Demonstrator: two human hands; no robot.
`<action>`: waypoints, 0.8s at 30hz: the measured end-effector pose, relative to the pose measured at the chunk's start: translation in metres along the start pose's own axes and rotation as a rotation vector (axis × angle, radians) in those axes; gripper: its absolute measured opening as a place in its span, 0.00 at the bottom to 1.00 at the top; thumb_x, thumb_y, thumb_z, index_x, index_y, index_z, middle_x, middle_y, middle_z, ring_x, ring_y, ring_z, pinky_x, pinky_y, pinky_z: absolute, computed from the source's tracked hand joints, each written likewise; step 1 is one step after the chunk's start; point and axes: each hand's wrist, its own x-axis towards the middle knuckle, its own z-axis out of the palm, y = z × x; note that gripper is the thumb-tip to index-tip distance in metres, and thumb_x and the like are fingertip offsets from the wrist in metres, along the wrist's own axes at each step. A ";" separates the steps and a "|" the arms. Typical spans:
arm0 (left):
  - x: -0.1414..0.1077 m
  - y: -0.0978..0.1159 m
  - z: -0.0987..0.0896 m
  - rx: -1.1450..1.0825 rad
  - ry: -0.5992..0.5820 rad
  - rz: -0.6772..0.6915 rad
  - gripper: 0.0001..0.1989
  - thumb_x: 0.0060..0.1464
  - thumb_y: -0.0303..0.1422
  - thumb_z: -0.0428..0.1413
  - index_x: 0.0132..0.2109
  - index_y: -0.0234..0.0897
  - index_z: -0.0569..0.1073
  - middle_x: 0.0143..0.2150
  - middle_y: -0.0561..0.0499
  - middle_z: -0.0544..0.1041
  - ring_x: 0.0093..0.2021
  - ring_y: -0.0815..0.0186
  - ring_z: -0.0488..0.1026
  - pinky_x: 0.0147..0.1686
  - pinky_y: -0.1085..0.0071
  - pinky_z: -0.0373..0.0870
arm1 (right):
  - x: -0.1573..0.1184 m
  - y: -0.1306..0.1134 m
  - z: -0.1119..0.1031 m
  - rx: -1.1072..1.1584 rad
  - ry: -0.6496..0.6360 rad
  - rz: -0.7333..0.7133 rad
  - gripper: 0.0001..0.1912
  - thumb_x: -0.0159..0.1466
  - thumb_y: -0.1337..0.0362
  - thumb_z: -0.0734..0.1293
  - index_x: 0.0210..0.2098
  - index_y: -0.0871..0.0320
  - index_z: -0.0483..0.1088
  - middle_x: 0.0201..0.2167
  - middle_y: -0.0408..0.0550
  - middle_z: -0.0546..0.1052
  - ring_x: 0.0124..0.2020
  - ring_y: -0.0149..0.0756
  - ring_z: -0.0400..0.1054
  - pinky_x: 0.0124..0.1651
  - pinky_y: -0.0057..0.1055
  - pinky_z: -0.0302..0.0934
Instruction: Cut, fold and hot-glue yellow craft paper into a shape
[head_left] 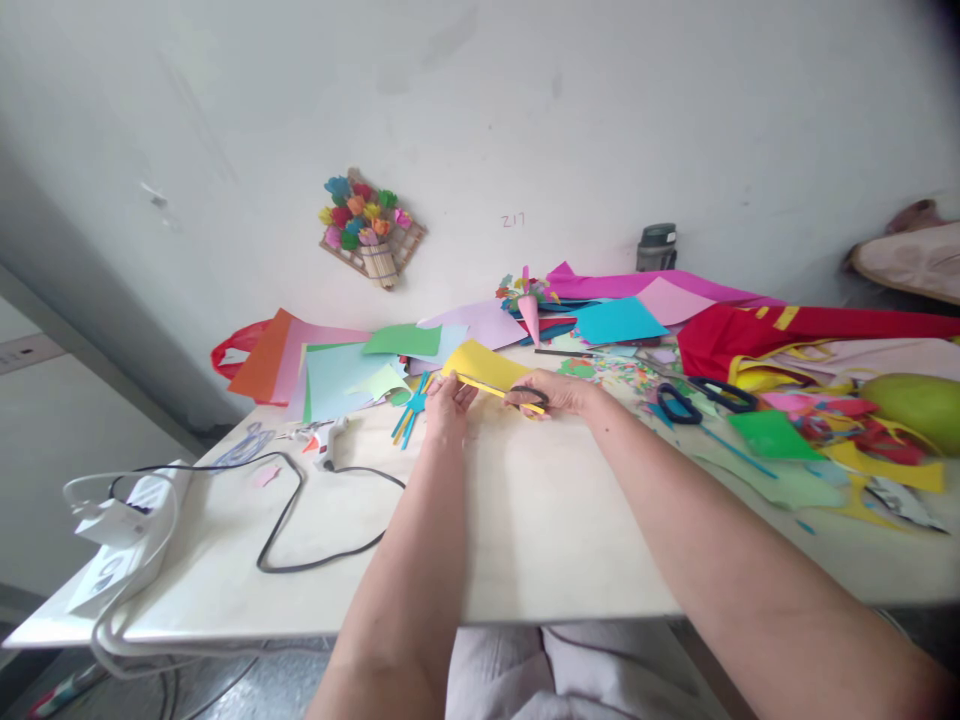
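Left hand (451,398) reaching forward, fingers pinching near edge of yellow sheet (484,366), held above bench (547,540). Right hand (556,392) angled inward from the right, fingers closed round dark-handled scissors (534,396), blades pointing left along that edge.

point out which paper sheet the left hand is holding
The yellow sheet, mid-table: the left hand holds its near edge, while the orange sheet and bright blue sheet lie untouched.
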 end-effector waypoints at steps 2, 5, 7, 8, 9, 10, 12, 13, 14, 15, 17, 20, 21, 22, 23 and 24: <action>0.000 0.000 0.000 0.000 0.009 0.002 0.07 0.44 0.29 0.57 0.31 0.34 0.67 0.25 0.52 0.73 0.27 0.67 0.74 0.36 0.66 0.70 | 0.000 -0.001 0.000 -0.011 0.008 -0.003 0.13 0.54 0.59 0.65 0.27 0.64 0.66 0.10 0.35 0.61 0.09 0.20 0.49 0.13 0.21 0.42; 0.001 0.001 0.000 -0.003 0.018 0.000 0.06 0.44 0.29 0.57 0.31 0.34 0.67 0.25 0.53 0.73 0.27 0.68 0.74 0.37 0.65 0.70 | -0.002 -0.003 0.001 -0.045 0.017 -0.005 0.12 0.53 0.59 0.66 0.26 0.64 0.65 0.10 0.34 0.60 0.09 0.20 0.49 0.13 0.21 0.41; 0.001 0.001 0.001 -0.003 0.018 -0.005 0.06 0.45 0.29 0.57 0.31 0.34 0.67 0.24 0.53 0.72 0.27 0.68 0.74 0.37 0.65 0.70 | -0.002 -0.004 0.002 -0.055 0.015 -0.008 0.12 0.53 0.59 0.66 0.24 0.64 0.65 0.09 0.34 0.60 0.09 0.20 0.49 0.13 0.21 0.41; 0.001 0.000 0.001 -0.002 0.018 -0.006 0.06 0.45 0.29 0.57 0.31 0.34 0.67 0.25 0.53 0.72 0.27 0.68 0.73 0.37 0.65 0.70 | -0.002 -0.004 0.002 -0.056 0.014 -0.009 0.12 0.53 0.59 0.66 0.24 0.64 0.65 0.09 0.35 0.60 0.09 0.20 0.49 0.13 0.21 0.41; 0.001 0.000 0.000 0.000 0.018 -0.006 0.06 0.45 0.29 0.57 0.31 0.34 0.67 0.25 0.53 0.72 0.27 0.68 0.73 0.37 0.65 0.70 | -0.002 -0.004 0.002 -0.054 0.013 -0.008 0.12 0.53 0.59 0.66 0.24 0.64 0.65 0.09 0.35 0.60 0.09 0.20 0.49 0.13 0.21 0.40; 0.001 0.000 0.000 0.002 0.019 -0.005 0.06 0.45 0.30 0.57 0.31 0.34 0.67 0.25 0.53 0.72 0.27 0.68 0.74 0.37 0.65 0.70 | -0.002 -0.004 0.002 -0.049 0.014 -0.006 0.13 0.53 0.59 0.66 0.24 0.64 0.65 0.10 0.35 0.60 0.09 0.20 0.49 0.13 0.21 0.40; 0.002 0.000 -0.001 0.002 0.023 0.001 0.06 0.45 0.30 0.57 0.32 0.35 0.67 0.25 0.53 0.73 0.27 0.67 0.74 0.37 0.65 0.70 | -0.002 -0.002 0.000 -0.042 0.008 -0.003 0.13 0.53 0.58 0.65 0.25 0.64 0.65 0.10 0.35 0.61 0.09 0.20 0.49 0.13 0.21 0.41; 0.002 0.000 -0.001 0.000 0.025 0.004 0.06 0.45 0.30 0.57 0.32 0.35 0.68 0.25 0.53 0.73 0.28 0.67 0.74 0.37 0.65 0.70 | -0.001 -0.001 -0.001 -0.042 0.002 -0.004 0.13 0.53 0.58 0.65 0.26 0.64 0.65 0.10 0.35 0.61 0.10 0.20 0.50 0.13 0.21 0.41; 0.002 0.000 -0.002 0.000 0.027 0.006 0.06 0.45 0.31 0.57 0.32 0.36 0.68 0.25 0.53 0.73 0.28 0.67 0.74 0.37 0.65 0.70 | -0.001 0.001 -0.002 -0.041 -0.007 -0.006 0.13 0.54 0.58 0.65 0.26 0.64 0.66 0.10 0.35 0.62 0.10 0.20 0.50 0.13 0.21 0.41; 0.003 0.000 -0.002 0.001 0.031 0.008 0.06 0.45 0.31 0.57 0.33 0.36 0.68 0.25 0.52 0.73 0.27 0.67 0.74 0.37 0.66 0.70 | 0.000 0.002 -0.003 -0.041 -0.017 -0.008 0.14 0.54 0.57 0.65 0.27 0.64 0.66 0.11 0.35 0.62 0.10 0.20 0.50 0.14 0.21 0.42; 0.003 0.000 -0.003 0.005 0.033 0.005 0.06 0.46 0.31 0.56 0.33 0.35 0.68 0.26 0.52 0.73 0.27 0.67 0.74 0.36 0.66 0.70 | 0.002 0.006 -0.006 -0.041 -0.028 -0.007 0.14 0.54 0.57 0.65 0.28 0.64 0.66 0.11 0.36 0.63 0.10 0.20 0.50 0.14 0.21 0.42; 0.002 0.001 -0.003 0.003 0.031 0.002 0.07 0.45 0.31 0.57 0.34 0.35 0.68 0.26 0.51 0.74 0.28 0.67 0.74 0.36 0.67 0.70 | 0.003 0.010 -0.008 -0.036 -0.024 0.005 0.14 0.54 0.57 0.65 0.29 0.65 0.66 0.11 0.36 0.63 0.10 0.20 0.50 0.14 0.22 0.42; 0.002 0.001 -0.002 0.002 0.026 0.000 0.07 0.45 0.31 0.57 0.34 0.35 0.68 0.26 0.51 0.74 0.28 0.67 0.74 0.36 0.67 0.70 | 0.003 0.010 -0.008 -0.033 -0.018 0.008 0.14 0.54 0.57 0.65 0.29 0.65 0.66 0.11 0.36 0.63 0.10 0.21 0.50 0.14 0.22 0.42; 0.001 0.001 -0.001 0.004 0.019 -0.005 0.07 0.45 0.30 0.57 0.34 0.35 0.68 0.26 0.51 0.74 0.27 0.67 0.74 0.36 0.67 0.70 | 0.002 0.010 -0.008 -0.029 -0.011 0.012 0.14 0.54 0.57 0.65 0.29 0.65 0.66 0.11 0.36 0.63 0.10 0.21 0.50 0.14 0.22 0.43; 0.001 0.001 0.000 0.006 0.010 -0.012 0.07 0.45 0.30 0.57 0.33 0.35 0.68 0.26 0.51 0.74 0.27 0.67 0.74 0.35 0.67 0.70 | 0.001 0.008 -0.007 -0.025 -0.005 0.015 0.14 0.54 0.58 0.65 0.30 0.65 0.66 0.11 0.36 0.63 0.10 0.21 0.51 0.14 0.22 0.43; 0.000 0.000 0.000 0.008 0.001 -0.019 0.06 0.44 0.30 0.57 0.33 0.34 0.68 0.26 0.51 0.74 0.27 0.67 0.74 0.35 0.67 0.70 | 0.000 0.007 -0.006 -0.020 0.003 0.018 0.14 0.53 0.58 0.65 0.30 0.65 0.66 0.11 0.36 0.63 0.10 0.21 0.51 0.14 0.22 0.43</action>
